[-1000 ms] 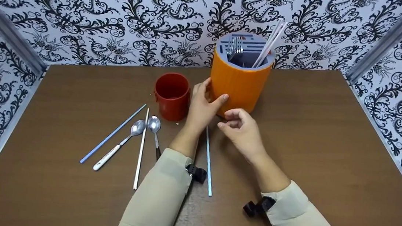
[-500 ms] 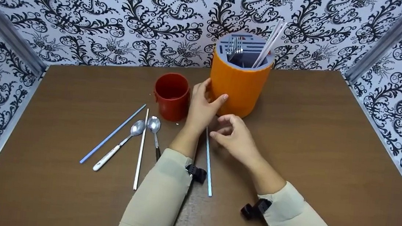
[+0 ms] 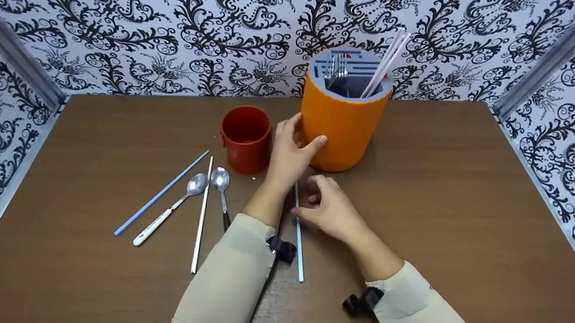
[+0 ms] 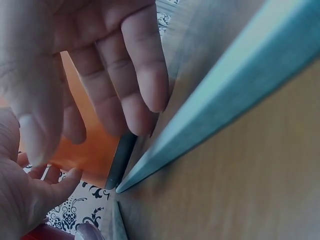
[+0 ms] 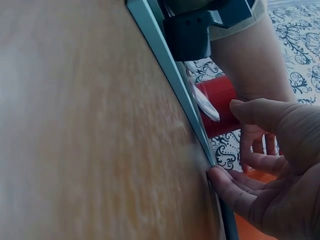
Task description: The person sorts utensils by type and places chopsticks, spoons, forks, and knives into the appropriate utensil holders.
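My left hand holds the side of an orange cylindrical cutlery holder, thumb on its front and fingers along its left side. Several forks and pale chopsticks stand in the holder's grey slotted top. Just below the holder, my right hand hovers over a light blue chopstick lying on the table, its thumb and fingers bent but apart. In the right wrist view the right hand's fingertips are right at the far end of that chopstick. Nothing shows between them.
A red cup stands left of my left hand. Left of my forearm lie a blue chopstick, a white-handled spoon, a white chopstick and a dark-handled spoon. Behind the table rises a patterned wall.
My right hand has moved down and a little left, from the front of the holder to over the light blue chopstick. My left hand has stayed against the holder.
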`<state>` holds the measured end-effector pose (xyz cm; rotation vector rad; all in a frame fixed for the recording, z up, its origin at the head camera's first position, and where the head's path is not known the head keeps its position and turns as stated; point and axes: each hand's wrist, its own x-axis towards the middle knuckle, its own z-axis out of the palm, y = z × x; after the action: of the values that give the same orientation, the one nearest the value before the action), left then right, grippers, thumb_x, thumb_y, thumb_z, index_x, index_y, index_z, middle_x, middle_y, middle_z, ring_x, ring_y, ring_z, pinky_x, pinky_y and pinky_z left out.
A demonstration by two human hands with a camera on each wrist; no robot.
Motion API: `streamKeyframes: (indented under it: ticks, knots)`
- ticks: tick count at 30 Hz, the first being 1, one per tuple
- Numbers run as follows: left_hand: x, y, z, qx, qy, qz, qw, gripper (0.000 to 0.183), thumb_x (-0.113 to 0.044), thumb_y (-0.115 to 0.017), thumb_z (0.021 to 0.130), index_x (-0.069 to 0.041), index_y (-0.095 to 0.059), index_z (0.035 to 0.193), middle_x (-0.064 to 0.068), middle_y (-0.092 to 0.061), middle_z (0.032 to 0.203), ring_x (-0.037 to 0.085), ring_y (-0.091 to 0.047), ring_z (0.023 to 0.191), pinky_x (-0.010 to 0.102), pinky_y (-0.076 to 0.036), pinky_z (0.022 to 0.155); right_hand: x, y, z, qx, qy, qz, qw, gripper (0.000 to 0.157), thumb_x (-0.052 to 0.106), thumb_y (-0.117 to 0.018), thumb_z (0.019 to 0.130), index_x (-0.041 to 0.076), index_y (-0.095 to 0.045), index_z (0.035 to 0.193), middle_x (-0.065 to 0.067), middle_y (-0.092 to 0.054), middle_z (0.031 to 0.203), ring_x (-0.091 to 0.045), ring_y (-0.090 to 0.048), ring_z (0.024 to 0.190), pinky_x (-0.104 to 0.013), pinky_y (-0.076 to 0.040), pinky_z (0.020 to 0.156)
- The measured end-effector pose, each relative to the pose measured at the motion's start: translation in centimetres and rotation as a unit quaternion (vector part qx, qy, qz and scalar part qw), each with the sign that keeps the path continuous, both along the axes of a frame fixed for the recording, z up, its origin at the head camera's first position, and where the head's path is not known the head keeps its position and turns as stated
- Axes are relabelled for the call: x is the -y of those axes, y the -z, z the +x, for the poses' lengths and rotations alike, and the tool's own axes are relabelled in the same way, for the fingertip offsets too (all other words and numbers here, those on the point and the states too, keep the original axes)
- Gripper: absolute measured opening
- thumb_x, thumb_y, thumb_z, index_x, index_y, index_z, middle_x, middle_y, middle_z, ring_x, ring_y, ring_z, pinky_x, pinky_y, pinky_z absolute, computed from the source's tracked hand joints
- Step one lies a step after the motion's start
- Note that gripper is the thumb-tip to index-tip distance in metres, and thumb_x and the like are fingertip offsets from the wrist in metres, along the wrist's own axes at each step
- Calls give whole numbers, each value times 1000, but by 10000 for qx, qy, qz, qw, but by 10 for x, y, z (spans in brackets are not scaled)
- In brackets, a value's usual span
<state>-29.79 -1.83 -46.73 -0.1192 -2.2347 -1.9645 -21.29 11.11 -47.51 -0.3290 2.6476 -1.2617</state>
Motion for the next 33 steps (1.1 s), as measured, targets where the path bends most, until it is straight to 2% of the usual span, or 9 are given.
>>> streamKeyframes:
  ticks: [5,13,20,27,29,33]
  knots:
    - [0,3,0,37,22,-26,10000,73,-24,-79,93,-9,-45,155,11,-46,147,22,-53,140,32,-48,114,3,4,2,-145,-195,438,9987,61,27,-88,82,4,-59,130,-14,-57,122,-27,-62,110,-42,-55,97]
    - [0,4,0,9,65,-79,9999,72,-26,-79,94,-9,-45,155,10,-46,145,21,-52,139,31,-49,112,4,10,6,-522,-582,859,9932,60,25,-89,78,3,-63,128,-14,-58,118,-29,-55,109,-43,-49,98]
    - [0,4,0,72,-7,-51,10000,72,-25,-79,94,-11,-44,156,10,-46,147,21,-52,140,31,-48,114,5,9,6,-398,-714,1094,9906,62,19,-87,78,1,-61,132,-16,-56,124,-33,-53,118,-47,-48,105]
    - [0,2,0,152,-36,-81,9998,73,-26,-79,93,-11,-44,156,9,-46,146,21,-53,140,31,-48,114,1,1,4,-224,-740,1616,9838,60,9,-79,78,-2,-61,134,-15,-58,120,-30,-58,105,-44,-52,95]
    - [0,1,0,164,-16,-84,9998,72,-27,-78,94,-12,-44,156,9,-46,146,20,-52,140,31,-47,115,0,-2,4,-191,-685,1804,9810,56,8,-77,79,-2,-62,132,-14,-59,115,-28,-58,100,-43,-52,91]
    - [0,1,0,167,5,-69,9998,73,-28,-78,94,-13,-44,156,8,-46,145,20,-53,139,31,-47,114,-3,-7,4,-164,-556,2146,9750,38,7,-75,81,0,-66,117,-12,-60,105,-28,-57,92,-45,-51,84]
